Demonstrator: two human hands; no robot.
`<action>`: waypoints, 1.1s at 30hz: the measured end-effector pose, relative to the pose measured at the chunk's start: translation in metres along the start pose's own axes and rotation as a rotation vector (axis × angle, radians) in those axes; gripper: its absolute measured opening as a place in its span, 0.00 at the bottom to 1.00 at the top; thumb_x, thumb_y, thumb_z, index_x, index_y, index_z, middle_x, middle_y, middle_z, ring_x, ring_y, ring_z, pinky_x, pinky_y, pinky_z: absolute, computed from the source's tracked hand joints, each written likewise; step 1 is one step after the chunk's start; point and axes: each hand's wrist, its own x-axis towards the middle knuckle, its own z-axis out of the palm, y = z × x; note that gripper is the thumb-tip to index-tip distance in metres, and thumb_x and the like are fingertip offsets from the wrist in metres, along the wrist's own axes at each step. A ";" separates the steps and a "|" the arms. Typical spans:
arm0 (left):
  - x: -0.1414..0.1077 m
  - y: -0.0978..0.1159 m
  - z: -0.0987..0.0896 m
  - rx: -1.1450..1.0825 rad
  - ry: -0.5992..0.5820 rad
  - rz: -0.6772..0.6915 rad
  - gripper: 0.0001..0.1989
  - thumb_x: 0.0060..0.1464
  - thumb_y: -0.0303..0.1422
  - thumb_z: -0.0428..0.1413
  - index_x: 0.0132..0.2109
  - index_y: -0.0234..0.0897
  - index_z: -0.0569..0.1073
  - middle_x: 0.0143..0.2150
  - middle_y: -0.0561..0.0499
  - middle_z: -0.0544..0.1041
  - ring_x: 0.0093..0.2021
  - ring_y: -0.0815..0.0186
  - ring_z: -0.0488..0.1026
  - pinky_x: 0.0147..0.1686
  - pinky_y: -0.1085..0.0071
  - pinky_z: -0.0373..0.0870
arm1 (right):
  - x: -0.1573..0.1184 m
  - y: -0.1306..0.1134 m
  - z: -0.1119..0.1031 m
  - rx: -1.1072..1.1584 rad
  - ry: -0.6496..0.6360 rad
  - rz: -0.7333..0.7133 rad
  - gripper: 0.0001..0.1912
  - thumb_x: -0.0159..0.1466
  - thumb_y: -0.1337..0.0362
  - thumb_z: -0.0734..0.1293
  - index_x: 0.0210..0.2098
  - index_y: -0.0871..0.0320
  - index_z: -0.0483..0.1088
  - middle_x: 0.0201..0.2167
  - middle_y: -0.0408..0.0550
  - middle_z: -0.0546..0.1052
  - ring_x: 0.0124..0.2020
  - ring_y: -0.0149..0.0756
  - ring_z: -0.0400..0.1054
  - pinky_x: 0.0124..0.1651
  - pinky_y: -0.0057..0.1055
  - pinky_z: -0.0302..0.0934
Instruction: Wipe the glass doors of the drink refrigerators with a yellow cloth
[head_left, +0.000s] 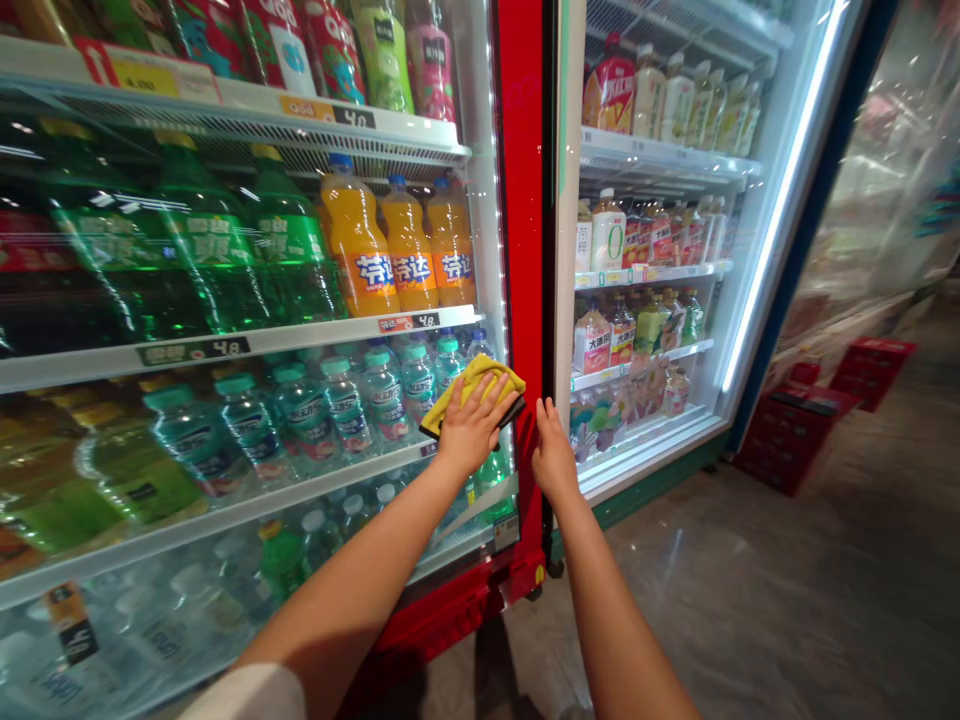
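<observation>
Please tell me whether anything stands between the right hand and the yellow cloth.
Nothing visible stands between the right hand and the yellow cloth; only a gap shows, with the cooler's red frame behind it. The left hand lies on the cloth.

Two drinks coolers side by side, one near left, one farther right.
In the left cooler [523, 250], Fanta bottles [409, 250] stand at the right end of a middle shelf [300, 338], soda bottles [206, 240] to their left; drink bottles [345, 405] line the shelf below; the cloth [487, 378] is at this cooler's near right edge, under the left hand [471, 425]; the right cooler [652, 462] holds bottles on several levels; boxes [787, 440] sit on the floor [712, 580] (right of both coolers).
</observation>
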 end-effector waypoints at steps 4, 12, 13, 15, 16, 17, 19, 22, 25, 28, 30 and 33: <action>-0.011 0.007 0.012 0.016 -0.049 0.083 0.35 0.61 0.30 0.53 0.74 0.45 0.54 0.77 0.49 0.47 0.77 0.55 0.42 0.73 0.41 0.29 | -0.002 0.000 0.003 -0.016 0.013 -0.008 0.48 0.56 0.81 0.54 0.75 0.55 0.45 0.76 0.53 0.49 0.76 0.38 0.41 0.73 0.43 0.50; -0.090 -0.013 0.036 0.018 -0.124 0.369 0.30 0.63 0.30 0.52 0.70 0.47 0.61 0.74 0.54 0.59 0.74 0.65 0.55 0.75 0.54 0.37 | -0.009 -0.009 0.008 -0.052 -0.030 -0.041 0.46 0.57 0.82 0.53 0.74 0.56 0.48 0.75 0.54 0.49 0.76 0.42 0.40 0.73 0.46 0.49; -0.085 -0.016 0.027 0.019 -0.116 0.322 0.33 0.62 0.31 0.54 0.71 0.48 0.59 0.75 0.53 0.57 0.75 0.64 0.52 0.75 0.52 0.35 | -0.010 -0.010 0.008 -0.054 -0.031 -0.044 0.46 0.58 0.83 0.53 0.74 0.56 0.49 0.76 0.54 0.49 0.76 0.41 0.39 0.73 0.45 0.49; -0.073 -0.021 0.009 0.031 -0.073 0.143 0.38 0.60 0.34 0.56 0.74 0.49 0.52 0.76 0.52 0.52 0.77 0.58 0.45 0.74 0.45 0.30 | -0.013 -0.013 0.009 -0.064 -0.032 -0.054 0.45 0.58 0.83 0.52 0.74 0.56 0.49 0.76 0.54 0.47 0.76 0.41 0.38 0.73 0.45 0.49; -0.069 -0.022 0.002 0.040 -0.043 0.033 0.39 0.61 0.35 0.56 0.74 0.50 0.50 0.77 0.50 0.50 0.77 0.55 0.43 0.73 0.41 0.27 | -0.015 -0.015 0.010 -0.073 -0.033 -0.063 0.45 0.58 0.83 0.53 0.74 0.56 0.49 0.76 0.53 0.46 0.76 0.41 0.38 0.73 0.45 0.49; -0.068 -0.022 -0.003 0.048 -0.016 -0.062 0.40 0.61 0.36 0.56 0.75 0.50 0.48 0.77 0.49 0.48 0.77 0.53 0.41 0.72 0.38 0.25 | -0.017 -0.017 0.012 -0.083 -0.037 -0.076 0.45 0.58 0.83 0.53 0.74 0.55 0.49 0.76 0.53 0.45 0.76 0.41 0.37 0.73 0.45 0.49; -0.078 -0.019 -0.002 0.049 -0.005 -0.117 0.39 0.62 0.35 0.55 0.75 0.50 0.49 0.77 0.48 0.48 0.77 0.52 0.42 0.71 0.36 0.26 | -0.023 -0.020 0.017 -0.104 -0.049 -0.111 0.47 0.58 0.83 0.54 0.74 0.53 0.48 0.77 0.53 0.44 0.76 0.42 0.35 0.72 0.45 0.50; -0.108 -0.018 0.012 0.015 -0.098 0.134 0.35 0.62 0.29 0.53 0.73 0.51 0.55 0.75 0.53 0.55 0.75 0.61 0.51 0.75 0.48 0.35 | -0.033 -0.025 0.026 -0.130 -0.081 -0.168 0.49 0.56 0.84 0.54 0.74 0.51 0.47 0.77 0.53 0.43 0.76 0.43 0.34 0.72 0.47 0.51; -0.129 -0.028 0.016 -0.003 -0.167 0.283 0.33 0.62 0.28 0.53 0.72 0.52 0.57 0.74 0.57 0.58 0.74 0.68 0.54 0.75 0.56 0.40 | -0.039 -0.028 0.030 -0.159 -0.108 -0.211 0.51 0.55 0.85 0.55 0.75 0.49 0.45 0.77 0.52 0.42 0.76 0.44 0.35 0.71 0.48 0.53; -0.137 -0.039 0.002 0.025 -0.126 0.107 0.37 0.62 0.33 0.55 0.74 0.52 0.51 0.75 0.55 0.54 0.76 0.62 0.49 0.75 0.49 0.33 | -0.043 -0.034 0.032 -0.195 -0.122 -0.241 0.52 0.54 0.85 0.55 0.75 0.49 0.45 0.77 0.52 0.42 0.76 0.45 0.34 0.71 0.48 0.54; -0.147 -0.041 -0.006 0.057 -0.059 -0.100 0.38 0.63 0.37 0.55 0.75 0.53 0.48 0.76 0.52 0.52 0.76 0.55 0.47 0.73 0.42 0.27 | -0.046 -0.041 0.034 -0.219 -0.129 -0.266 0.51 0.55 0.86 0.54 0.74 0.50 0.47 0.77 0.52 0.41 0.77 0.44 0.33 0.71 0.49 0.54; -0.176 -0.037 -0.003 0.077 -0.022 -0.245 0.36 0.64 0.38 0.54 0.74 0.53 0.49 0.75 0.49 0.53 0.76 0.51 0.49 0.71 0.37 0.24 | -0.054 -0.051 0.041 -0.248 -0.157 -0.336 0.49 0.55 0.86 0.53 0.74 0.51 0.50 0.77 0.52 0.41 0.77 0.44 0.32 0.72 0.50 0.50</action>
